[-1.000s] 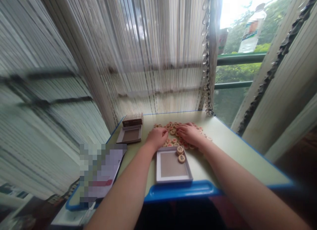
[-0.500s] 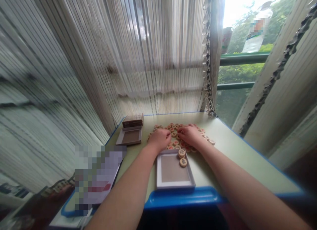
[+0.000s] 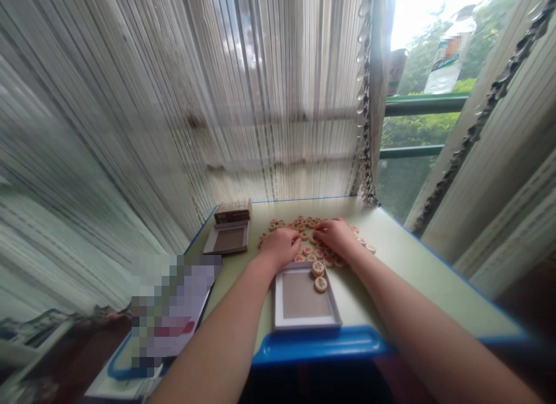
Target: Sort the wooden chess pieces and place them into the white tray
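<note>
Round wooden Chinese chess pieces (image 3: 311, 258) with red or dark characters lie spread in a loose pile on the table. My left hand (image 3: 281, 244) rests at the pile's left side, fingers curled inward; whatever is under them is hidden. Over the right part of the pile is my right hand (image 3: 333, 233), its fingers bent down together among the pieces, their tips partly out of sight. Just in front of the pile sits a shallow open box (image 3: 278, 297). Inside it, at its upper right, are a few dark-marked pieces (image 3: 320, 284), apparently with two stacked.
A second shallow box (image 3: 211, 241) stands at the table's far left, with a brown box (image 3: 233, 210) behind it. A blurred-out flat item (image 3: 191, 305) lies by the left edge. A blue tray rim (image 3: 321, 345) runs along the front. String curtains (image 3: 278, 102) hang behind.
Both hands stay almost in place over the pile, with only slight finger movement. The view has shifted very slightly. The pieces in the box have not moved.
</note>
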A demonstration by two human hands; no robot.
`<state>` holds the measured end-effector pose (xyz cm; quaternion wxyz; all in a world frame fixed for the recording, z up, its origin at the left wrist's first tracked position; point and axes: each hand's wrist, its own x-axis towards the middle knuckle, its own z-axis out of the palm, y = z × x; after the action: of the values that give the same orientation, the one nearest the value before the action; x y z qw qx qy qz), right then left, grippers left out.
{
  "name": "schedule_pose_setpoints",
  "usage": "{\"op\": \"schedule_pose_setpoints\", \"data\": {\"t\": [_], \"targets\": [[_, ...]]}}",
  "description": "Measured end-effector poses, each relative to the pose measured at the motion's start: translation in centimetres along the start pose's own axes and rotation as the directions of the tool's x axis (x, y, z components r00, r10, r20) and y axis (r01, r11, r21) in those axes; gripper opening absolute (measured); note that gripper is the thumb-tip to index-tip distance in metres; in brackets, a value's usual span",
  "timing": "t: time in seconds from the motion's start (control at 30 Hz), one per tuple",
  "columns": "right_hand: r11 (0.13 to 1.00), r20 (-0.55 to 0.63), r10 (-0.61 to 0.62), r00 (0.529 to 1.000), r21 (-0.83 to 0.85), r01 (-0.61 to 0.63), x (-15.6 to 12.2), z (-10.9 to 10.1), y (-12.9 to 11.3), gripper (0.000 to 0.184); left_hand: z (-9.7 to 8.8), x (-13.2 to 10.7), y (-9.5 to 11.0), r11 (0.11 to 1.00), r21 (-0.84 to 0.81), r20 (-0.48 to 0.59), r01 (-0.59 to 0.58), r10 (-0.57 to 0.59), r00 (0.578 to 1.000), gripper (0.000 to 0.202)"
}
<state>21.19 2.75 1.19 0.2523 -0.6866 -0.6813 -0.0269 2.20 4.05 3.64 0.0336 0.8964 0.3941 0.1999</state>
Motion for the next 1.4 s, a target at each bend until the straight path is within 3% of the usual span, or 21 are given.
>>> {"op": "schedule_pose_setpoints", "data": {"t": [0.2,0.3,0.37,0.43,0.53,0.6,0.7,0.83,0.93,1.0,1.2,1.4], "targets": [[0.989,-0.049,0.082,0.995,0.125,-0.075,-0.1,-0.3,-0.3,0.018,-0.1,0.2,0.1,0.998,-0.057,-0.013,0.004,-0.005,1.000,0.025],[0.950,-0.125,0.124,0.984,0.300,-0.081,-0.1,-0.7,-0.5,0.016,0.0,0.2,0.0,0.992,-0.123,-0.046,0.014,-0.020,0.999,0.023],[0.861,-0.138,0.147,0.979,0.504,-0.058,-0.2,-1.3,-0.8,0.016,0.1,0.3,0.0,0.971,-0.236,-0.071,0.039,-0.058,0.996,0.022],[0.712,-0.089,0.152,0.984,0.700,-0.047,-0.5,-2.1,-1.2,0.021,0.3,0.4,0.1,0.913,-0.401,-0.070,0.072,-0.109,0.992,0.024],[0.536,-0.008,0.120,0.993,0.842,-0.058,-1.4,-2.9,-2.0,0.025,0.6,0.6,0.3,0.749,-0.653,0.001,0.111,-0.145,0.989,0.032],[0.497,0.008,0.100,0.995,0.866,-0.057,-1.9,-3.1,-2.4,0.025,0.7,0.6,0.5,0.623,-0.769,0.062,0.144,-0.152,0.986,0.032],[0.524,0.008,0.060,0.998,0.851,-0.039,-2.3,-2.9,-2.7,0.023,0.6,0.6,0.3,0.488,-0.848,0.138,0.208,-0.175,0.975,0.032],[0.660,-0.083,-0.020,0.996,0.748,0.075,-2.7,-2.7,-2.8,0.017,0.4,0.5,-0.3,0.392,-0.880,0.193,0.266,-0.217,0.957,0.032],[0.811,-0.209,-0.133,0.969,0.539,0.227,-3.0,-2.5,-2.9,0.025,0.2,0.4,-0.4,0.369,-0.886,0.203,0.280,-0.236,0.950,0.032],[0.866,-0.273,-0.227,0.935,0.382,0.322,-3.1,-2.2,-3.0,0.027,0.1,0.3,-0.4,0.371,-0.886,0.200,0.278,-0.237,0.951,0.031],[0.895,-0.304,-0.346,0.888,0.177,0.409,-3.3,-2.0,-3.0,0.022,0.3,0.4,-0.4,0.355,-0.892,0.213,0.278,-0.213,0.954,0.029],[0.905,-0.254,-0.390,0.885,0.073,0.420,-3.2,-2.3,-2.9,0.021,0.1,0.3,-0.2,0.387,-0.877,0.224,0.283,-0.192,0.955,0.025]]}}
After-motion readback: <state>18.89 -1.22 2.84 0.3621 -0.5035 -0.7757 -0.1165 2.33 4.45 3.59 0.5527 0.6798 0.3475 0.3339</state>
